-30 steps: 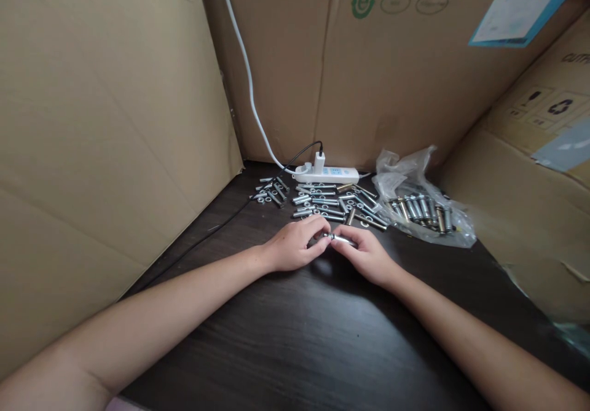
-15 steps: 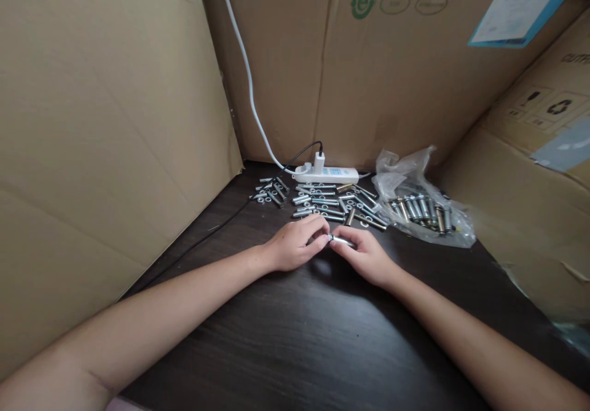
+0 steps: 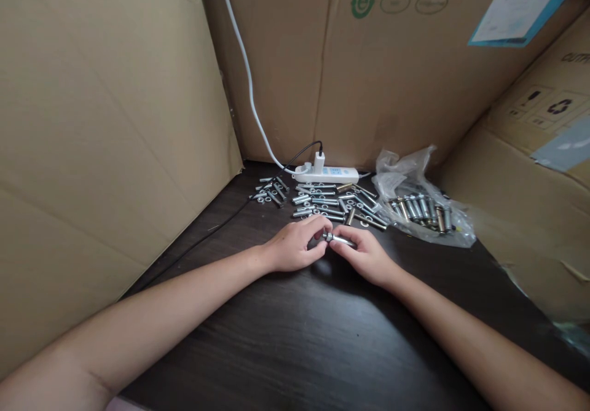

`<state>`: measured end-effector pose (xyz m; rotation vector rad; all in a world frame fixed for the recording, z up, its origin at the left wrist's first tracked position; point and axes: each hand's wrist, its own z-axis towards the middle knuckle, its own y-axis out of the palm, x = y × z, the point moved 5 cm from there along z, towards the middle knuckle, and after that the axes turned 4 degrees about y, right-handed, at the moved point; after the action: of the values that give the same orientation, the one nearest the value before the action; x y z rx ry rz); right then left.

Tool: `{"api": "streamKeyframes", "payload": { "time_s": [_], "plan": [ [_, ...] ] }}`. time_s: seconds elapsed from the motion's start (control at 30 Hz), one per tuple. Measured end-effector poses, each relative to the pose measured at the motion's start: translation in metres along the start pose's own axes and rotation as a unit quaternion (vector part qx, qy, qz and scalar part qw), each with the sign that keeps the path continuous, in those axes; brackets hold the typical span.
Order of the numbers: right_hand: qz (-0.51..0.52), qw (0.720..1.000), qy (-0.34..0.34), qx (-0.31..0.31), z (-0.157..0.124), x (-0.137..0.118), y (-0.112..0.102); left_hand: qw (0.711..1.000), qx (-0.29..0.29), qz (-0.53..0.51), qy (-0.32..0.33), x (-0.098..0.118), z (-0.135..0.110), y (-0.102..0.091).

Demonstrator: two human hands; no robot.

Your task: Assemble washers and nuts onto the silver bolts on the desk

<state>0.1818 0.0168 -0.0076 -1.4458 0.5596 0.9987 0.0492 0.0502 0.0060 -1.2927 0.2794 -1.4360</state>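
Note:
My right hand (image 3: 366,254) is closed on the sleeve of a silvery expansion bolt (image 3: 342,240), which lies almost level just above the table. At the bolt's left end a nut (image 3: 327,236) shows. My left hand (image 3: 297,243) curls around that end, index finger above the nut and thumb below it, both tips close against it. Right behind the hands are loose bolts, sleeves and washers (image 3: 326,202), laid out in rough rows. A brass-coloured sleeve (image 3: 350,217) stands out just beyond my right fingers.
Farther left is a small heap of bolts and nuts (image 3: 274,197). A white power strip (image 3: 348,176) with a plugged-in charger lies at the back. To the right, a clear plastic bag (image 3: 454,234) holds several assembled bolts. Cardboard boxes (image 3: 286,61) wall the dark table (image 3: 295,343); a black cable (image 3: 198,239) crosses its left side.
My left thumb has moved down and apart from the index finger, so the nut at the bolt's end now shows between them. My right hand stays in place.

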Motion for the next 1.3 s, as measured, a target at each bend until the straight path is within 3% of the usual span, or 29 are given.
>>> {"api": "streamKeyframes", "payload": {
  "time_s": [0.53,0.77,1.3],
  "plan": [
    [0.001,1.000,-0.004,0.000,-0.0006,-0.0018,0.0002,1.000,-0.011,-0.002,-0.002,-0.0012,0.0014,0.0002],
    [0.004,1.000,-0.002,0.004,0.0001,-0.0019,0.0003,1.000,0.011,0.000,0.000,-0.0006,0.0002,0.0007],
    [0.020,1.000,0.009,-0.003,-0.0003,-0.0035,0.0001,1.000,-0.014,-0.003,0.010,-0.0028,0.0016,0.0015]
  ]
}}
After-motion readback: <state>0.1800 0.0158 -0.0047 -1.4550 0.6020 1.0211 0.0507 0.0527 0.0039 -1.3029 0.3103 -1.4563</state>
